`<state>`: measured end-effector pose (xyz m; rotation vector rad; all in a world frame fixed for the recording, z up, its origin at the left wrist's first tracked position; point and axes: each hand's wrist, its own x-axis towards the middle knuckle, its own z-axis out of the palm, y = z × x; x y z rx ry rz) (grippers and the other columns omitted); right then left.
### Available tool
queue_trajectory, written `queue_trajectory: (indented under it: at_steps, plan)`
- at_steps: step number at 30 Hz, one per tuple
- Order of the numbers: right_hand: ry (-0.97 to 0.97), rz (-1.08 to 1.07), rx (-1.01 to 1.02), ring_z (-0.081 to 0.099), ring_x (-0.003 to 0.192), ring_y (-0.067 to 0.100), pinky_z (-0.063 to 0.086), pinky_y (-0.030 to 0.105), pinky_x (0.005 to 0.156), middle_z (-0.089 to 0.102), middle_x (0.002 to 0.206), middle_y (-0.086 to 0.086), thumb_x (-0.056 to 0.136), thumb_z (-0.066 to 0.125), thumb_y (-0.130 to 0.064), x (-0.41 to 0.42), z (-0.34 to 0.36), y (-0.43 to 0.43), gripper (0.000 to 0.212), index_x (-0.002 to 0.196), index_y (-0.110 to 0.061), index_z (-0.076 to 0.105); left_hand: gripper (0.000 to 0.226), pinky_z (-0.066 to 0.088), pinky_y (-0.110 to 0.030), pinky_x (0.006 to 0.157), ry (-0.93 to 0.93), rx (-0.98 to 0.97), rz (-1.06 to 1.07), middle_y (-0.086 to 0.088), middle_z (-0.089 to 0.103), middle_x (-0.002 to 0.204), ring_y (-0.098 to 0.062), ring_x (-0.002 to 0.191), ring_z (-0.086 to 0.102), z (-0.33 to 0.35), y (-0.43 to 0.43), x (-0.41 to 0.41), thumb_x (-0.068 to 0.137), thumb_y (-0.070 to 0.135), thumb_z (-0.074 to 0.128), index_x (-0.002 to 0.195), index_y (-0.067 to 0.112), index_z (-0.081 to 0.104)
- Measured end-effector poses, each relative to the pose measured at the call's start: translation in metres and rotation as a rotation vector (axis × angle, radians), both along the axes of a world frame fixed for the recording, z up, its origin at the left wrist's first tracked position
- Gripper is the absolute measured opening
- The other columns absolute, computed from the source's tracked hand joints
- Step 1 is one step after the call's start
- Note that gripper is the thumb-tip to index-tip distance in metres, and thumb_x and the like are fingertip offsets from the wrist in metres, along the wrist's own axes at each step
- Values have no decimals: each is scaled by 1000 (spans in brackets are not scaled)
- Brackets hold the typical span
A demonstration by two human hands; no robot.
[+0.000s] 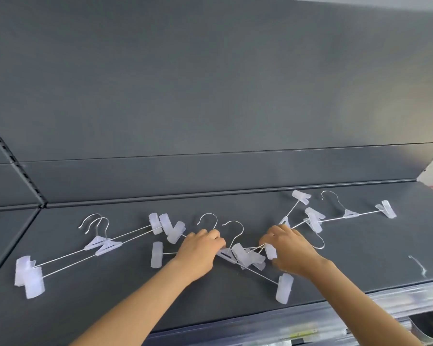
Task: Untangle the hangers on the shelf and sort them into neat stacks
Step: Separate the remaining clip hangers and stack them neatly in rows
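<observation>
there, two hands (243, 248) grip tangled hangers (245, 255).

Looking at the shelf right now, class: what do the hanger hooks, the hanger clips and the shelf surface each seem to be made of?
Hanger hooks: probably metal wire, thin, silvery, glinting. Hanger clips: likely frosted translucent plastic, whitish, the dark shelf showing faintly through. Shelf surface: looks like dark grey painted metal, smooth and matte; the material itself is uncertain.
</observation>
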<state>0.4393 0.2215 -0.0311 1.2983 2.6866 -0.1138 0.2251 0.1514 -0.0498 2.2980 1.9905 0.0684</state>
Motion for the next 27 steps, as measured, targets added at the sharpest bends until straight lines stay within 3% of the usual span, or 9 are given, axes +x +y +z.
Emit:
queue_trajectory:
  at_steps: [5, 8, 11, 15, 19, 21, 24, 27]
  plan:
    - [105, -60, -84, 35, 124, 18, 31, 29, 103, 42, 133, -5, 76, 61, -35, 11, 0, 4, 76, 142, -35, 23, 45, 30, -30, 65, -132, -15, 21, -1, 48, 117, -23, 81, 46, 10, -1, -3, 79, -13, 38, 113, 12, 55]
    - [72, -103, -139, 28, 132, 21, 29, 32, 107, 34, 143, -3, 77, 58, -25, 17, 6, 9, 82, 145, -29, 13, 47, 28, -28, 60, -148, -15, 33, 0, 46, 117, -19, 78, 41, 18, -1, -8, 78, -15, 37, 113, 11, 55]
    - [-6, -69, -41, 32, 126, 22, 32, 29, 100, 40, 137, -1, 82, 46, -10, 12, 8, 15, 58, 136, -28, 37, 50, 26, -27, 58, -141, -27, 26, 1, 45, 118, -19, 79, 40, 22, 0, -8, 77, -16, 37, 114, 12, 55]
    - [11, -25, 27, 39, 96, 18, 31, 23, 75, 53, 113, 1, 92, 43, -16, 2, 9, 22, 27, 109, -25, 62, 47, 27, -29, 63, -135, -66, 19, -1, 45, 116, -20, 78, 39, 17, -3, -5, 78, -16, 36, 111, 11, 57]
    - [132, 5, 66, 31, 85, 16, 32, 25, 70, 55, 104, 4, 93, 46, -16, 4, 13, 29, 24, 103, -20, 67, 49, 29, -30, 62, -179, -93, 34, 0, 45, 115, -23, 77, 41, 15, -5, -8, 82, -13, 36, 117, 16, 57]
    - [224, 60, 86, 36, 83, 20, 34, 27, 69, 58, 97, 6, 89, 53, -13, 6, 13, 28, 20, 97, -19, 71, 49, 30, -30, 62, -196, -114, -5, 1, 46, 115, -22, 77, 41, 16, -5, -9, 85, -10, 36, 119, 19, 56]
    - [346, 101, 121, 54, 69, 29, 40, 30, 53, 64, 76, 6, 71, 71, -1, 13, 8, 28, 20, 77, -19, 75, 48, 29, -28, 61, -194, -107, -33, 4, 46, 114, -20, 74, 40, 22, -4, -14, 84, -11, 36, 115, 18, 58]
    - [422, 112, 187, 50, 57, 22, 37, 25, 44, 62, 65, 3, 63, 74, 4, 16, 6, 30, 23, 69, -18, 72, 51, 28, -27, 62, -174, -95, -53, 5, 46, 122, -21, 77, 41, 30, 0, -19, 83, -13, 36, 116, 19, 59]
